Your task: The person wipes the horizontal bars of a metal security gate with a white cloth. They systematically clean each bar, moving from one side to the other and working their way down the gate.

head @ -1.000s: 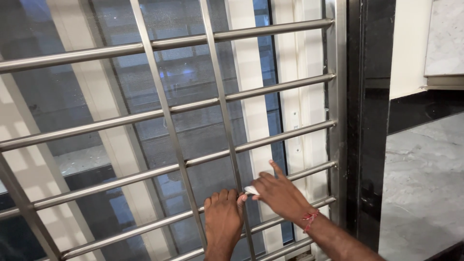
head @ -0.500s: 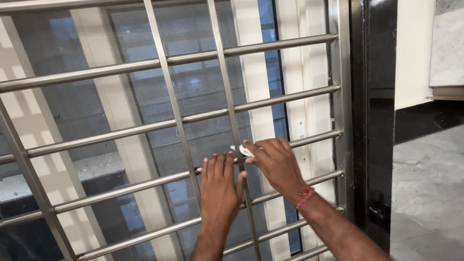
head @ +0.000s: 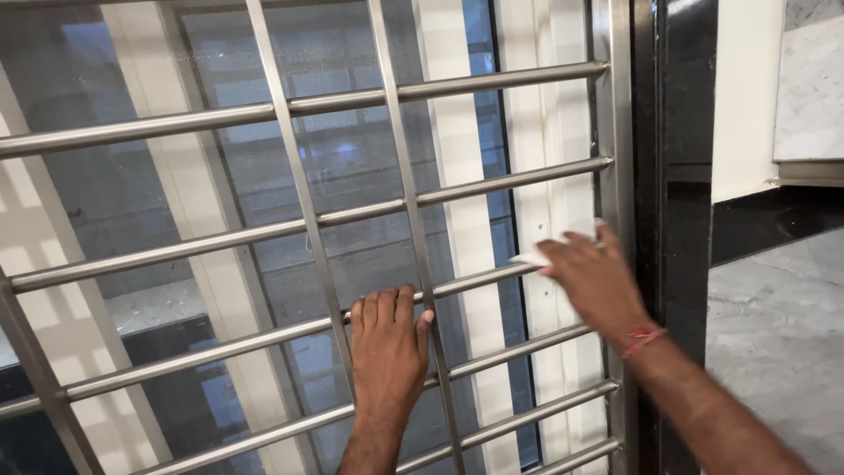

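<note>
Two hands, both bare, both reaching up from the lower edge. Left hand (head: 387, 347) hooked over one horizontal bar of the steel grille (head: 299, 211), four fingers curled across the top of the bar and the thumb up beside a vertical bar; closed loosely round the bar, holding nothing else. Right hand (head: 598, 281) further right and a little higher, fingers spread almost flat, pressing a small white cloth (head: 536, 255) against the grille close to its right-hand upright; only a pale corner of the cloth visible past the fingertips, the rest hidden under the palm. One red thread band (head: 644, 339) round the right wrist.

Grille itself: seven horizontal round bars counted in view, slanting up to the right, crossed by two slim vertical bars, plus one diagonal piece at lower left and one flat upright at the right end. All brushed metal, no labels or stickers to be seen.

Behind the bars, one glass pane (head: 158, 193), dark, with blurred reflections and pale stripes. Right of the grille, one black glossy post (head: 681, 176). Beyond that, a grey marble surface (head: 782, 334) below a white wall (head: 743, 97).
</note>
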